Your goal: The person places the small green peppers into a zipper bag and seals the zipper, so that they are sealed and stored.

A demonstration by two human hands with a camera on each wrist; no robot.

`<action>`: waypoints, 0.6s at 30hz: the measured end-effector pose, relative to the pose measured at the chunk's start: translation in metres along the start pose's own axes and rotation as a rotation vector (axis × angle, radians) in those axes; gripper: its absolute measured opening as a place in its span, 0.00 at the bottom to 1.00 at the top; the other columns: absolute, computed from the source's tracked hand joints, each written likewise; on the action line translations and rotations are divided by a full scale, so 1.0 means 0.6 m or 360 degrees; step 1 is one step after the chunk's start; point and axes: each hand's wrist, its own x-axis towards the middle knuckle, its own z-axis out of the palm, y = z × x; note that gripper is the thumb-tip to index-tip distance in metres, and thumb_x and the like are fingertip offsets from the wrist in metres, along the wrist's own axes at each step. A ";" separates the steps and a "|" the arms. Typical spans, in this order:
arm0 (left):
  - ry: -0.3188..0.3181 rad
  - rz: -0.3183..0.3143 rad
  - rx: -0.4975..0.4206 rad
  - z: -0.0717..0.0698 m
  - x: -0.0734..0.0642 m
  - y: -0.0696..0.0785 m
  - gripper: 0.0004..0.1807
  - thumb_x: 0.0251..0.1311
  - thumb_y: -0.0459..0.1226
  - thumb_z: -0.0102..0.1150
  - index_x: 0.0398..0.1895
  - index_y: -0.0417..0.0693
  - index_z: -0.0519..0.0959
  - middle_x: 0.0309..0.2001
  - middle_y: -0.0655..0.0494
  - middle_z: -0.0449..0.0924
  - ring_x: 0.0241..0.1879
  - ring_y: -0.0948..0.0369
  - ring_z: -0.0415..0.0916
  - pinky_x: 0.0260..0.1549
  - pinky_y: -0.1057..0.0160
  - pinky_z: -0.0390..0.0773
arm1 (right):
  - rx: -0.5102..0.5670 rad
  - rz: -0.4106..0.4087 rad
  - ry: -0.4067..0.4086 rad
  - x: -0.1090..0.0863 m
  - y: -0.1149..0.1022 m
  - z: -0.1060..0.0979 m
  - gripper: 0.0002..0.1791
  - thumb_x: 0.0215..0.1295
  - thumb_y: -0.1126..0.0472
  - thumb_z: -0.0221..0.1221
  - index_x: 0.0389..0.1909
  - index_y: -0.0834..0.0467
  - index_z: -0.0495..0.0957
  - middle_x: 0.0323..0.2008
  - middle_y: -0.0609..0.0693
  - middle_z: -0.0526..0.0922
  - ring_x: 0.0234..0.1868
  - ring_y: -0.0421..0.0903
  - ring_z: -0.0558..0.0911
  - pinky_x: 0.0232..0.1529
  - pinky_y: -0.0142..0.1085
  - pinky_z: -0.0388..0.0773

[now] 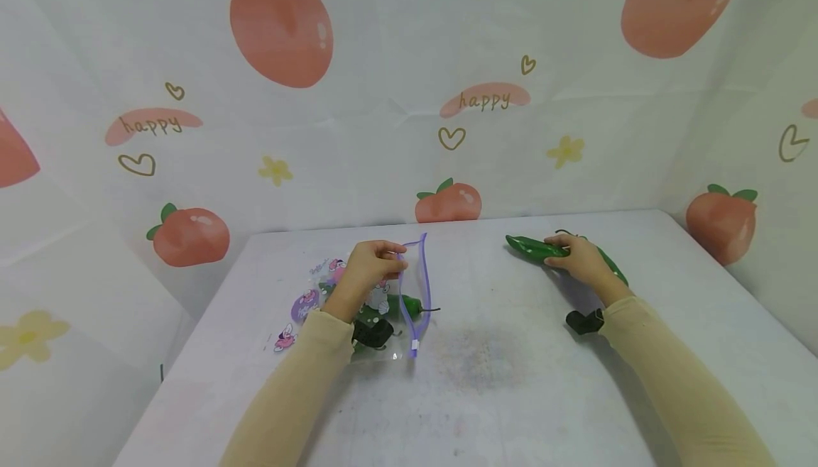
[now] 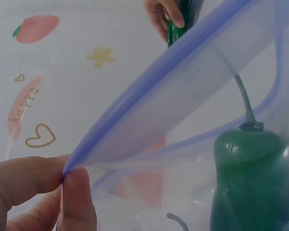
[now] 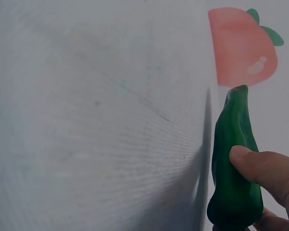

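Note:
My left hand (image 1: 369, 268) pinches the purple rim of a clear zip bag (image 1: 426, 275) between thumb and fingers, and the bag's mouth gapes toward the right. Inside the bag lie several green peppers; the one nearest the mouth, a green pepper (image 2: 250, 168), has its long stem pointing at the opening. At the back right, my right hand (image 1: 580, 262) grips another green pepper (image 1: 532, 248) with the thumb along its side, its tip pointing left. A further green pepper (image 1: 615, 268) shows behind that hand, partly hidden by it.
The white table (image 1: 486, 424) has a brownish stain (image 1: 482, 360) near its middle. A white cloth backdrop (image 1: 383, 147) with printed fruit and hearts rises at the table's back edge. A white slider (image 1: 415, 345) sits at the near end of the bag's zip.

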 end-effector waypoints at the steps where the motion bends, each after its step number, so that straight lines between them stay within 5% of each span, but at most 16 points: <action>1: -0.0001 0.0003 -0.0001 0.000 0.001 0.000 0.14 0.55 0.28 0.66 0.46 0.38 0.82 0.29 0.55 0.74 0.28 0.61 0.79 0.38 0.62 0.84 | -0.0003 -0.0007 0.0002 0.000 -0.001 0.000 0.30 0.64 0.57 0.62 0.65 0.64 0.68 0.62 0.70 0.69 0.61 0.68 0.68 0.58 0.61 0.66; 5: -0.0017 0.0004 -0.0010 0.001 0.002 -0.001 0.14 0.55 0.28 0.66 0.46 0.38 0.82 0.29 0.55 0.73 0.29 0.61 0.79 0.40 0.61 0.84 | -0.0015 -0.0037 0.0013 -0.001 -0.005 -0.002 0.31 0.64 0.57 0.62 0.65 0.65 0.68 0.62 0.72 0.68 0.60 0.69 0.69 0.56 0.61 0.67; 12: -0.0051 -0.0020 0.0028 -0.003 -0.033 0.038 0.16 0.57 0.26 0.63 0.49 0.32 0.80 0.30 0.54 0.72 0.35 0.54 0.80 0.44 0.58 0.83 | -0.0011 -0.0016 0.0005 -0.002 -0.012 -0.005 0.31 0.65 0.56 0.61 0.66 0.63 0.67 0.62 0.72 0.67 0.59 0.68 0.70 0.55 0.60 0.68; 18: -0.0055 0.0008 -0.0014 -0.002 0.001 -0.001 0.16 0.56 0.28 0.65 0.49 0.35 0.81 0.30 0.55 0.73 0.33 0.57 0.80 0.43 0.58 0.84 | -0.0007 -0.0039 0.0018 -0.004 -0.017 -0.007 0.31 0.65 0.56 0.61 0.66 0.63 0.67 0.61 0.72 0.69 0.55 0.64 0.73 0.50 0.54 0.72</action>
